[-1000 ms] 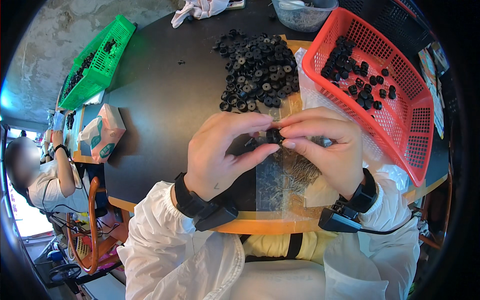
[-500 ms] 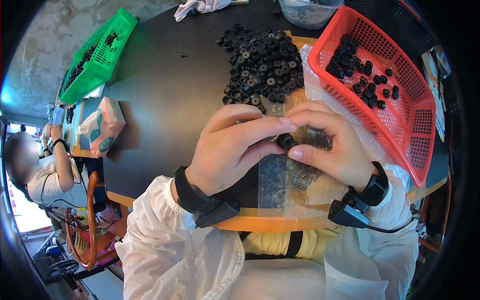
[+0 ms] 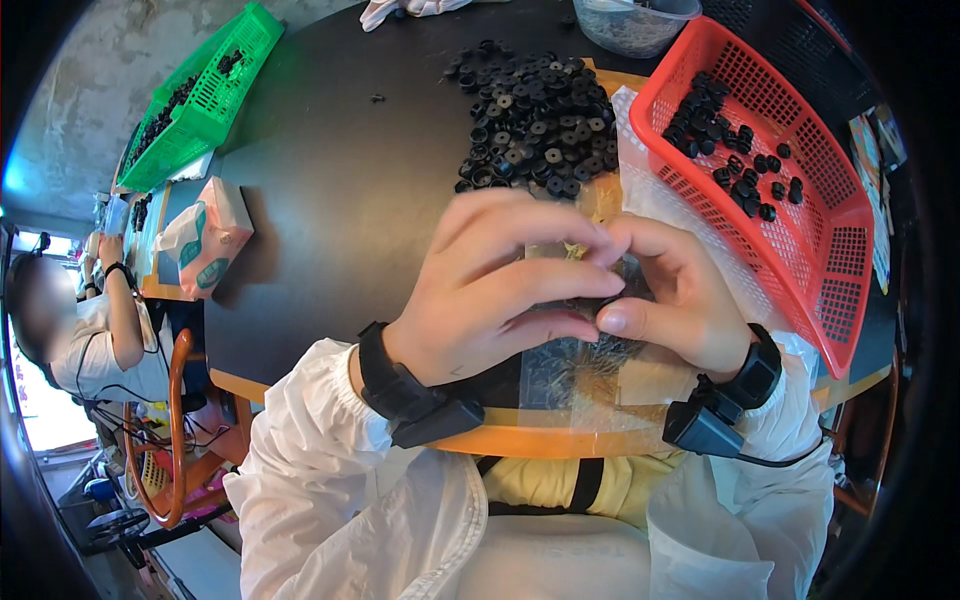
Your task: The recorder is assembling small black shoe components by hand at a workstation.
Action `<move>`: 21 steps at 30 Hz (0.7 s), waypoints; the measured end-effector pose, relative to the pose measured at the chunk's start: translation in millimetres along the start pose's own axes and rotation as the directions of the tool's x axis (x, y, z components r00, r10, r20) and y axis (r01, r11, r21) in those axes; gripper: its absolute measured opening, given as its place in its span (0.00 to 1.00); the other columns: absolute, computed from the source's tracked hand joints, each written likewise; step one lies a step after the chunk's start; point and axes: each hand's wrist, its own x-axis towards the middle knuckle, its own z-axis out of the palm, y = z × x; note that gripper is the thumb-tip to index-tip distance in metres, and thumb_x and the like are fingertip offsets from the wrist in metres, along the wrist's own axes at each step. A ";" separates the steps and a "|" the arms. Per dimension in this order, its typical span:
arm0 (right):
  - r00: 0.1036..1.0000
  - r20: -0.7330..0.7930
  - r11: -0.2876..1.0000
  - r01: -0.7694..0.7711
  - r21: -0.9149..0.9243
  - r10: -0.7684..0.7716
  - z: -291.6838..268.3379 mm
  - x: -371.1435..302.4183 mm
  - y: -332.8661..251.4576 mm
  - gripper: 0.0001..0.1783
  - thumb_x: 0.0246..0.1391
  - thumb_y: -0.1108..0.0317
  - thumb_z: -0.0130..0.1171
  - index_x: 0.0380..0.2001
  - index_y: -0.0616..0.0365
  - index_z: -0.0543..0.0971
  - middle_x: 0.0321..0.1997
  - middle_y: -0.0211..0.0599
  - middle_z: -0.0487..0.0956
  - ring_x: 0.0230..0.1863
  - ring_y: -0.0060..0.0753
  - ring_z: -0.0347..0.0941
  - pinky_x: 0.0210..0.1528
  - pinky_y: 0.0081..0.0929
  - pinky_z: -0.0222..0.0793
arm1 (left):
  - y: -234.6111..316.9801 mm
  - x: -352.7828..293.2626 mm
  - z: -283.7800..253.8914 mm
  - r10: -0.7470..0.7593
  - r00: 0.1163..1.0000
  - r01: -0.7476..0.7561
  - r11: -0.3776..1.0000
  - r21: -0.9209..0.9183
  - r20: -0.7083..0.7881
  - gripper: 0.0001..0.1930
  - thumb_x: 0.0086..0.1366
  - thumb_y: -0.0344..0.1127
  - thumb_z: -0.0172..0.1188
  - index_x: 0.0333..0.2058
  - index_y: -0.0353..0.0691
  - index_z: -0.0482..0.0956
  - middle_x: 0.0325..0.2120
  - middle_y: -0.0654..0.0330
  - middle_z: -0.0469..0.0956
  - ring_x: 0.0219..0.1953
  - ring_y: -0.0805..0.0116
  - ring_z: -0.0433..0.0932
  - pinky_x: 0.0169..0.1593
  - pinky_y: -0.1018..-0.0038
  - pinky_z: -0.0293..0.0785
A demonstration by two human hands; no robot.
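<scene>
Both my hands meet above the near part of the table. A small black round plastic part (image 3: 597,303) shows as a dark sliver at their fingertips, mostly hidden by the fingers. My left hand (image 3: 490,285) is curled around it from the left, its fingers a little smeared by motion. From the right, the thumb of my right hand (image 3: 685,295) presses near the part, with the index finger bent above. Beneath the hands lie thin metal pins (image 3: 600,365) on clear plastic. Just beyond is a heap of black round plastic parts (image 3: 540,125).
A red basket (image 3: 745,235) with several black parts stands at the right. Behind the heap is a clear tub (image 3: 640,30). To the left are a tissue pack (image 3: 225,240) and a green basket (image 3: 205,125) holding dark pieces. Another person (image 3: 110,330) sits at the far left.
The black part, plainly visible between my fingertips before, is now largely covered. My left fingers have shifted right and spread a little over it. The view has shifted slightly.
</scene>
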 end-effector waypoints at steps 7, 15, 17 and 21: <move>0.998 0.054 0.991 0.019 0.133 -0.026 5.1 -1.7 3.3 0.12 0.50 0.70 0.67 0.36 0.60 0.75 0.34 0.28 0.75 0.39 0.20 0.68 0.47 0.22 0.63 | -5.4 -2.1 -5.9 0.046 0.998 -0.042 0.995 0.094 -0.046 0.16 0.45 0.40 0.72 0.36 0.50 0.85 0.39 0.64 0.78 0.41 0.63 0.74 0.48 0.68 0.68; 0.997 0.062 0.982 -0.051 0.184 0.040 11.0 -5.1 5.5 0.14 0.49 0.70 0.67 0.36 0.61 0.75 0.36 0.30 0.75 0.42 0.23 0.69 0.49 0.24 0.63 | -1.8 -2.6 -7.0 0.064 0.996 -0.059 0.995 0.081 -0.061 0.16 0.39 0.35 0.69 0.33 0.51 0.87 0.32 0.67 0.77 0.36 0.65 0.72 0.41 0.71 0.68; 0.999 0.041 0.986 -0.026 0.165 0.020 11.0 -4.9 9.4 0.13 0.48 0.71 0.67 0.36 0.61 0.75 0.36 0.31 0.76 0.42 0.24 0.69 0.49 0.25 0.63 | -0.9 -2.6 -5.9 0.067 0.996 -0.060 0.993 0.100 -0.064 0.17 0.38 0.35 0.70 0.33 0.51 0.87 0.31 0.68 0.77 0.35 0.65 0.72 0.40 0.71 0.69; 0.998 -0.007 0.998 0.065 -0.016 -0.065 12.0 -5.2 14.1 0.13 0.44 0.73 0.67 0.34 0.60 0.76 0.36 0.32 0.76 0.42 0.28 0.71 0.56 0.32 0.62 | 0.1 -5.4 -2.7 0.130 0.990 -0.116 0.972 0.204 -0.053 0.19 0.35 0.34 0.70 0.32 0.51 0.88 0.30 0.71 0.76 0.33 0.66 0.70 0.38 0.72 0.69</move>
